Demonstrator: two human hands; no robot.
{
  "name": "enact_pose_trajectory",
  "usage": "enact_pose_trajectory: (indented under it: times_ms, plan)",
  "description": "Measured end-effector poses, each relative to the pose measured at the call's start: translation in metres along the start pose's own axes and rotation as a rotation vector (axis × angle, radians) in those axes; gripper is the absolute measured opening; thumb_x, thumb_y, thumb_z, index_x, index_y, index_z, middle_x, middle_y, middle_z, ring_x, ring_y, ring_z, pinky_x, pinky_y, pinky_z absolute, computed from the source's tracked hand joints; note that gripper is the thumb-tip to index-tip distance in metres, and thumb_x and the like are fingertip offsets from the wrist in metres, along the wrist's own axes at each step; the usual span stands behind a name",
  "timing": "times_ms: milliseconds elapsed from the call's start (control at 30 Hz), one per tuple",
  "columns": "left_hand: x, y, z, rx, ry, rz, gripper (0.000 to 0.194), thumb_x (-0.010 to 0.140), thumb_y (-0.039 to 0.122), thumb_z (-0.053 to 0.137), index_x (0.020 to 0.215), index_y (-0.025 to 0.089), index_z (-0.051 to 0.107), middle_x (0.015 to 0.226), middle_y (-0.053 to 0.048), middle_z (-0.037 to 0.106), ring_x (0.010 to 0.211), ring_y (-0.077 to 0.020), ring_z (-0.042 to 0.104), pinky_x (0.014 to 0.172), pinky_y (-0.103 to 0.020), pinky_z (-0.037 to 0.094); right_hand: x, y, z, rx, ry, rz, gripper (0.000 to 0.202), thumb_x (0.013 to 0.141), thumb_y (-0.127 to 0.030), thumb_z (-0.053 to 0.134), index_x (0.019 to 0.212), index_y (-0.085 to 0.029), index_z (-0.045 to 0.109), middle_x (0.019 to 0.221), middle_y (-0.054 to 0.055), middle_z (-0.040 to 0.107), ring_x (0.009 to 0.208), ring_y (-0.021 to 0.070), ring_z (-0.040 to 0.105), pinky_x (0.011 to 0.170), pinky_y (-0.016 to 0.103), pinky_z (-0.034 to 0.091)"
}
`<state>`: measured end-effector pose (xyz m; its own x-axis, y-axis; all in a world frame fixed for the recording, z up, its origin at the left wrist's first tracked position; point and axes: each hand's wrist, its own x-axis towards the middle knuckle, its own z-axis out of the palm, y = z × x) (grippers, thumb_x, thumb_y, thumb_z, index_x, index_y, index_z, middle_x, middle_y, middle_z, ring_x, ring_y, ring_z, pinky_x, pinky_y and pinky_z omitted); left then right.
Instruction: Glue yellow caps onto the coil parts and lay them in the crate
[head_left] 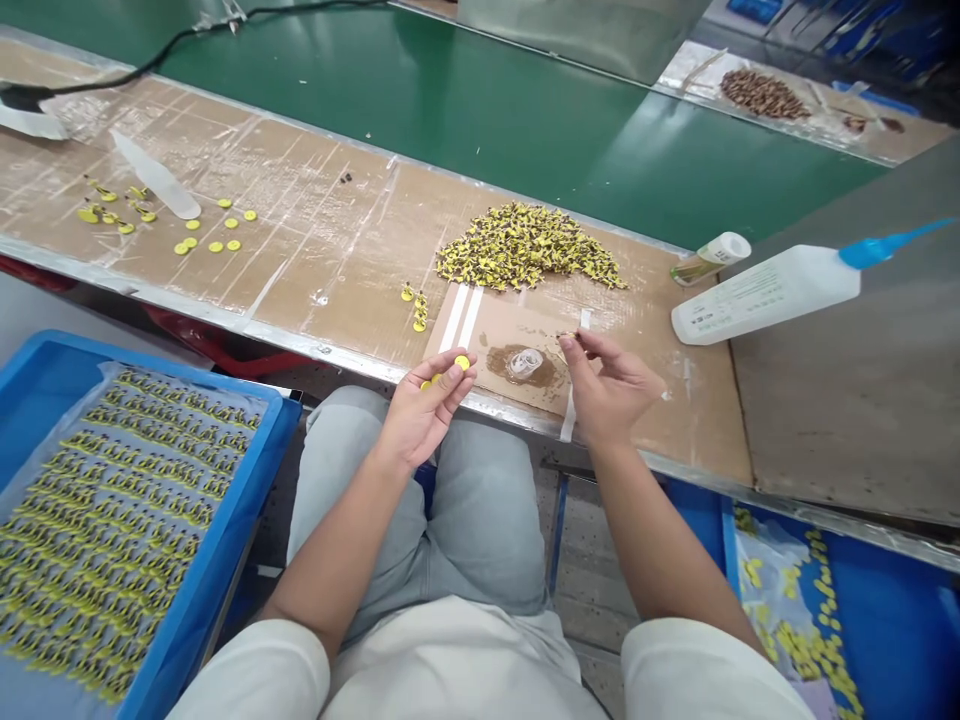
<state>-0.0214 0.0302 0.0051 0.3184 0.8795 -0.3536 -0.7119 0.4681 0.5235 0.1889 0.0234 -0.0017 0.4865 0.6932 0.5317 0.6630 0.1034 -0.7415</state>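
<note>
My left hand [430,402] is closed around several small yellow discs, with one disc [462,362] pinched between thumb and fingertips. Over the cardboard sheet, my right hand [611,385] pinches a tiny dark-and-yellow piece [564,338], partly hidden by the fingers. Between the two hands sits a small clear cup [525,363], surrounded by a brown wet stain. Beyond them lies a large heap of small yellow-and-black figures [529,245]. Several figures standing on yellow bases [419,312] are to the left of the sheet.
At right lie a white bottle with a blue nozzle [772,295] and a small tube [711,259]. Loose yellow discs [216,246] and a white plastic strip [156,175] are at left. Blue trays flank my legs: rows of figures [135,480] left, yellow discs [806,640] right.
</note>
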Motion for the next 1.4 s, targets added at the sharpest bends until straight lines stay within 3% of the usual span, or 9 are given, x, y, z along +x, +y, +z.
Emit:
enact_pose_trajectory:
  times_ms: [133,267,567,900,1167,1400]
  plan:
    - [-0.001,-0.001,0.002,-0.010,0.002,-0.018,0.024,0.075,0.008,0.070,0.098,0.013,0.071,0.104,-0.005,0.072,0.084,-0.0064,0.069,0.085,-0.014,0.053,-0.019,0.001,0.001,0.006,0.003,-0.096,0.021,0.084,-0.041,0.064,0.097,-0.025,0.071,0.092,0.005,0.073,0.085,0.0226,0.069,0.082,0.042,0.056]
    - [-0.002,0.000,0.002,-0.023,0.021,-0.042,0.024,0.074,0.008,0.071,0.097,0.014,0.071,0.102,-0.005,0.073,0.082,-0.0067,0.069,0.089,-0.017,0.053,-0.024,0.007,0.002,-0.153,-0.012,-0.138,0.022,0.087,-0.042,0.059,0.096,-0.026,0.072,0.091,0.006,0.073,0.086,0.0241,0.069,0.086,0.046,0.053]
    - [-0.002,0.000,0.000,-0.041,-0.042,-0.031,0.022,0.076,0.007,0.069,0.097,0.013,0.072,0.100,-0.006,0.073,0.080,-0.0061,0.069,0.079,-0.012,0.055,-0.026,0.006,0.003,-0.189,-0.015,-0.185,0.018,0.085,-0.039,0.062,0.094,-0.027,0.072,0.088,0.003,0.074,0.084,0.0215,0.066,0.085,0.045,0.053]
    - [-0.003,0.003,0.001,-0.045,0.007,-0.060,0.024,0.074,0.009,0.071,0.098,0.014,0.072,0.102,-0.005,0.073,0.079,-0.0066,0.070,0.085,-0.016,0.054,-0.026,0.007,0.005,-0.252,-0.041,-0.195,0.017,0.086,-0.040,0.061,0.092,-0.029,0.072,0.085,0.002,0.073,0.084,0.0222,0.067,0.082,0.046,0.055]
    - [-0.004,0.004,-0.001,-0.029,-0.030,-0.035,0.022,0.076,0.009,0.069,0.098,0.013,0.072,0.101,-0.005,0.073,0.079,-0.0059,0.069,0.080,-0.013,0.054,-0.024,0.007,0.003,-0.189,-0.008,-0.252,0.015,0.087,-0.036,0.060,0.093,-0.027,0.070,0.088,0.003,0.073,0.083,0.0206,0.067,0.085,0.045,0.052]
    - [-0.003,0.004,-0.002,-0.006,-0.023,-0.026,0.022,0.077,0.010,0.069,0.098,0.014,0.072,0.102,-0.005,0.072,0.080,-0.0059,0.069,0.084,-0.014,0.053,-0.022,0.008,0.002,-0.252,-0.065,-0.257,0.017,0.088,-0.036,0.057,0.095,-0.027,0.070,0.090,0.003,0.073,0.085,0.0206,0.067,0.089,0.045,0.050]
